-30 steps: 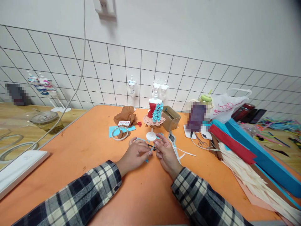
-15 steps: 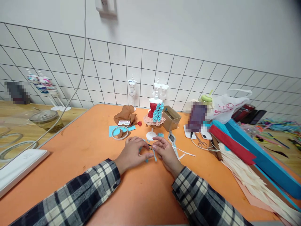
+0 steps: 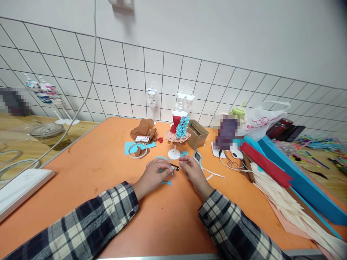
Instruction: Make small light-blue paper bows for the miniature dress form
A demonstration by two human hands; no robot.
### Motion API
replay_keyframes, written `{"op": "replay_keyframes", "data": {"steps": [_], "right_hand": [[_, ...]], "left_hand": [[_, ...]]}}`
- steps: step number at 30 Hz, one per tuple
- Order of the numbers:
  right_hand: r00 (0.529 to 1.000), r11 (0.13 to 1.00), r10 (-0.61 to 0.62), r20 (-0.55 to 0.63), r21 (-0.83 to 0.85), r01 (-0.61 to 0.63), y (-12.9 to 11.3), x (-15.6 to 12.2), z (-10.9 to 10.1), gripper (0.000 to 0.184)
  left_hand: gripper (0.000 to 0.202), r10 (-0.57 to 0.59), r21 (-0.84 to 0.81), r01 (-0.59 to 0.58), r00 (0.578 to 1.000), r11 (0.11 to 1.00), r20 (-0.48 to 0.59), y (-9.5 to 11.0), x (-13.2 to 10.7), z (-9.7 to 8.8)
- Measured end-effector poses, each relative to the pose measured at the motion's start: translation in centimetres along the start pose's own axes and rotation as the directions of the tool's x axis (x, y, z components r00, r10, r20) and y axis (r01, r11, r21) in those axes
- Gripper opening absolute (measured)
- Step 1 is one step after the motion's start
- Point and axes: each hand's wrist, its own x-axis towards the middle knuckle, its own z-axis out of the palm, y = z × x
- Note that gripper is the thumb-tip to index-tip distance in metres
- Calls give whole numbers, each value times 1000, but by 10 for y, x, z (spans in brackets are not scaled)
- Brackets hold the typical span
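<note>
Between thumb and fingers, my left hand [image 3: 155, 174] pinches a small black hair clip [image 3: 175, 167] that points to the right, with a bit of light blue crepe paper at its near end. My right hand [image 3: 195, 173] is just right of the clip, apart from it, fingers drawn together; whatever they hold, if anything, is too small to make out. A blue paper scrap [image 3: 166, 182] lies beneath my left hand. Beyond both hands a mini dress form [image 3: 176, 122] stands upright in a red bodice, blue ruffles and a peach skirt.
An embroidery hoop [image 3: 130, 153] and brown paper [image 3: 142, 129] lie left of the dress form. To its right are a cardboard box [image 3: 200, 135], scissors [image 3: 231, 160] and crepe paper strips [image 3: 267, 164]. A white power bank-like block [image 3: 25, 189] sits at the left edge.
My right hand has drawn slightly away from the clip, and its black loop now shows plainly. The blue strip that hung between the hands is less visible. The view has tilted slightly.
</note>
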Motion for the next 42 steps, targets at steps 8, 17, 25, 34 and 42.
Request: {"op": "replay_keyframes", "data": {"steps": [8,17,25,34,42], "right_hand": [[989,997,-18,147,72,7,5,-5,9,22],[973,997,-50,224,-52,63,6,0,0,17],[979,996,-18,201,-82,35,5,1,-2,16],[965,998,-10,263,-61,27,2,-1,0,21],[967,994,60,248,77,-82,9,-2,5,19]], "left_hand": [[22,-16,147,19,1000,989,-22,9,-2,1],[19,-40,305,25,998,952,42,19,-6,1],[23,-33,211,16,997,977,76,13,-4,2],[28,-22,216,10,998,976,52,3,-1,1],[21,-35,229,23,998,973,46,2,-1,1]]}}
